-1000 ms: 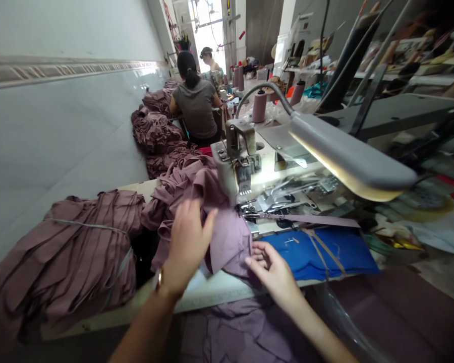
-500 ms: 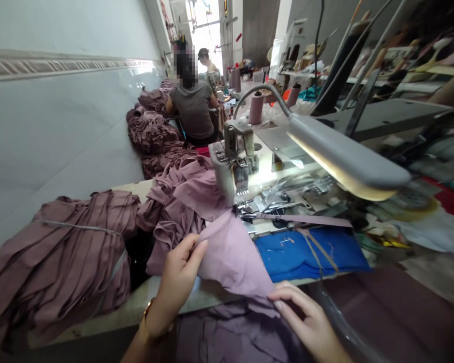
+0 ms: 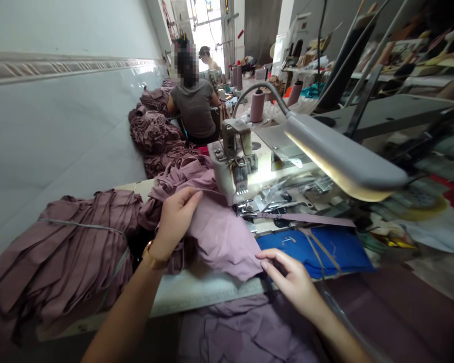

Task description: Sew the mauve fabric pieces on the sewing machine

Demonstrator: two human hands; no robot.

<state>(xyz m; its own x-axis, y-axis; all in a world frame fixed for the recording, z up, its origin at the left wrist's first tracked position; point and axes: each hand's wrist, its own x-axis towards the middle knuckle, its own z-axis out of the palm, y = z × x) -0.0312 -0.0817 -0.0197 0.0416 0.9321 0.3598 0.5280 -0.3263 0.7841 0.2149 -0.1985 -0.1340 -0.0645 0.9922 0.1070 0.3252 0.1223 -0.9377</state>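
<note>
The cloth (image 3: 223, 239), a pale mauve piece, lies over the front of the counter (image 3: 189, 297), directly before the machine (image 3: 220, 169) and near its needles. The left hand (image 3: 178, 219), with a gold band (image 3: 153, 258) at the wrist, rests at the upper left part of the cloth; its grip is narrow, thumb and fingers close together, though whether fabric is pinched between them cannot be told. The right hand (image 3: 287, 275) holds the cloth's right-hand edge between thumb and forefinger. The cloth is creased between the two hands. A narrow strip (image 3: 310, 219) extends rightward from the needle area, above a blue bundle (image 3: 321, 254) bound with tan ties. To the left of the hands, a mauve bundle (image 3: 75, 247) is secured with a grey tie; a loose heap (image 3: 189, 169) sits beside the machine. A lit lamp (image 3: 344, 154) on a bent neck overhangs the work area. One spool (image 3: 257, 107) stands behind the machine. A co-worker (image 3: 196, 113) in a grey top is seated farther back, facing away.
</note>
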